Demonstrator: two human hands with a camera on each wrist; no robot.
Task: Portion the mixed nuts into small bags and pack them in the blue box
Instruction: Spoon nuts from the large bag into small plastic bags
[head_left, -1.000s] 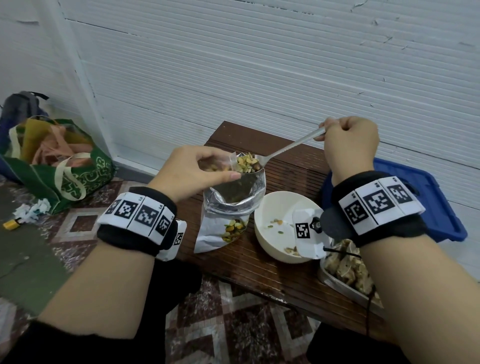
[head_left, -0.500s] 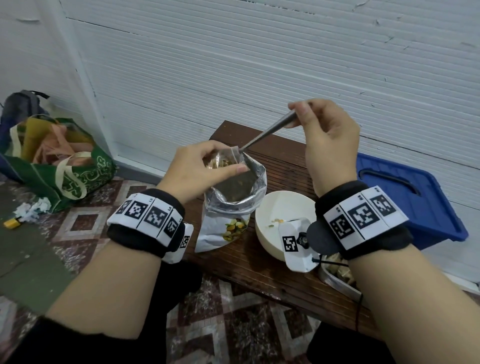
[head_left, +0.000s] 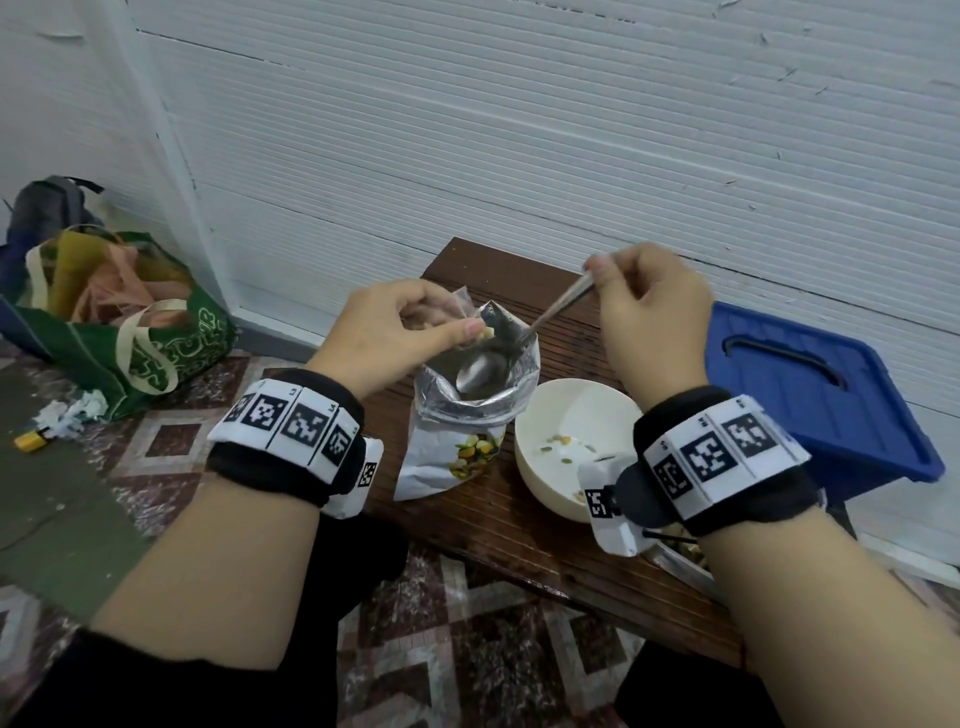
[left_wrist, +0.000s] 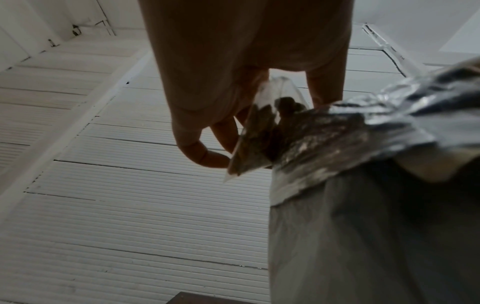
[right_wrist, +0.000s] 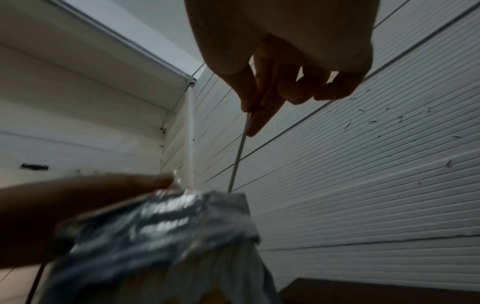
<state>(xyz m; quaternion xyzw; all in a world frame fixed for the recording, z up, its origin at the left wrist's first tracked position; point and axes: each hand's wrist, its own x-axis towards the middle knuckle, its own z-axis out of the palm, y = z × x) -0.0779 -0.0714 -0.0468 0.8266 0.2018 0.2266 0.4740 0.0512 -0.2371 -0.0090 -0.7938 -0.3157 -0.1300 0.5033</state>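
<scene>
Left hand (head_left: 387, 332) fingers pinching small clear plastic bag (left_wrist: 259, 131) holding nuts, above open foil-lined nut pouch (head_left: 467, 415) standing on brown tabletop (head_left: 530, 525). Right hand (head_left: 657, 317) fingers pinching metal spoon (head_left: 511, 353), bowl inside pouch. Blue plastic box (head_left: 810, 405) at right.

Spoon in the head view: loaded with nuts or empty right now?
Empty. The spoon bowl shows bare metal, dipped inside the open mouth of the foil nut bag; the right hand grips its handle.

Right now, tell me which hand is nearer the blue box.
Right. The right hand, gripping the spoon, is just left of the blue box; the left hand is beyond the foil nut bag, farther left.
</scene>
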